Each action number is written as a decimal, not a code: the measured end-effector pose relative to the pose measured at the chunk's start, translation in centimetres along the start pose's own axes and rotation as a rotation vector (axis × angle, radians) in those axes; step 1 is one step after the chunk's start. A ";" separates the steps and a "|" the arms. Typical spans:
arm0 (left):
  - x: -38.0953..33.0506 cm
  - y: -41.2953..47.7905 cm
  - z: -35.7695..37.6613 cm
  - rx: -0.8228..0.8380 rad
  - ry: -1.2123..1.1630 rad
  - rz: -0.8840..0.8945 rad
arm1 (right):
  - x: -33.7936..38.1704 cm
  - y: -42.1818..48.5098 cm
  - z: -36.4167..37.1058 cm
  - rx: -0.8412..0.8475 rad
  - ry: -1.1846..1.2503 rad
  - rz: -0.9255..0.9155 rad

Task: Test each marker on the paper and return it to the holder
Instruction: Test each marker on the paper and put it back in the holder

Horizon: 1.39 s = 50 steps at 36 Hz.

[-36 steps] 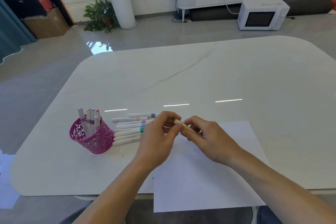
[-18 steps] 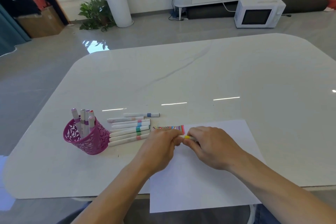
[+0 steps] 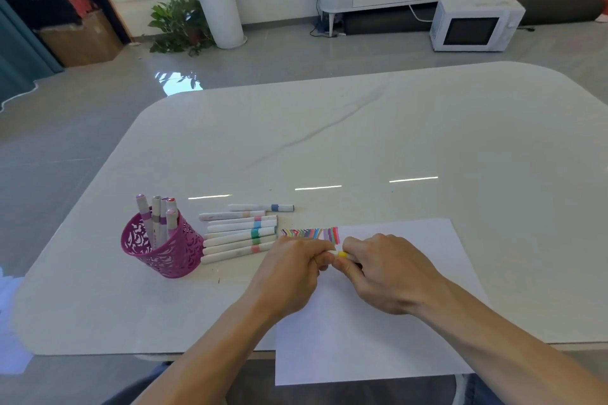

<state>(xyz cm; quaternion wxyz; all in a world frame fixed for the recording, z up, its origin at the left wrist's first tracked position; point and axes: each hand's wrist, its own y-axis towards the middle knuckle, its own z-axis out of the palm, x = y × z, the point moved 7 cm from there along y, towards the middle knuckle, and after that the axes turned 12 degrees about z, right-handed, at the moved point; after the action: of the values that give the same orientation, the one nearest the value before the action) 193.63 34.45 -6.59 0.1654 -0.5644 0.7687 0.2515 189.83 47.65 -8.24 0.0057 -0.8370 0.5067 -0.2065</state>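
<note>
In the head view, your left hand (image 3: 289,276) and right hand (image 3: 388,276) meet at the lower centre of the frame. Both pinch a yellow-banded marker (image 3: 342,254) with curled fingertips, just over the paper (image 3: 394,339). Your fingers hide most of its barrel, and its tip and cap cannot be made out. Colour strokes (image 3: 311,233) line the paper's upper left corner. Left of them, loose markers (image 3: 240,233) lie on the table (image 3: 362,141); any print on their barrels is too blurred to read. At lower left, the pink holder (image 3: 171,250) stands with several markers upright inside.
</note>
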 end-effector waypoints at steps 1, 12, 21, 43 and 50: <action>0.1 0.0 -0.2 -0.012 0.002 -0.002 | -0.1 0.1 -0.1 -0.003 0.012 0.014; 2.6 -0.1 -1.5 -0.118 0.063 -0.057 | -2.5 1.0 -2.0 -0.047 0.256 0.124; 2.2 -0.2 0.4 -0.019 0.120 0.030 | -3.4 1.6 -2.1 -0.048 0.563 0.154; 2.8 -0.3 1.3 0.071 0.107 0.022 | -3.7 2.7 -1.0 -0.004 1.072 0.173; 3.0 -0.3 1.5 0.081 0.081 0.008 | -3.7 2.9 -0.5 -0.048 1.150 0.207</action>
<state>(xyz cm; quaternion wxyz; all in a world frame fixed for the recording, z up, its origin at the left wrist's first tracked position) 192.98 32.87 -9.45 0.1560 -0.5636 0.7866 0.1979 185.70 49.44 -9.70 -0.2689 -0.5365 0.5122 -0.6145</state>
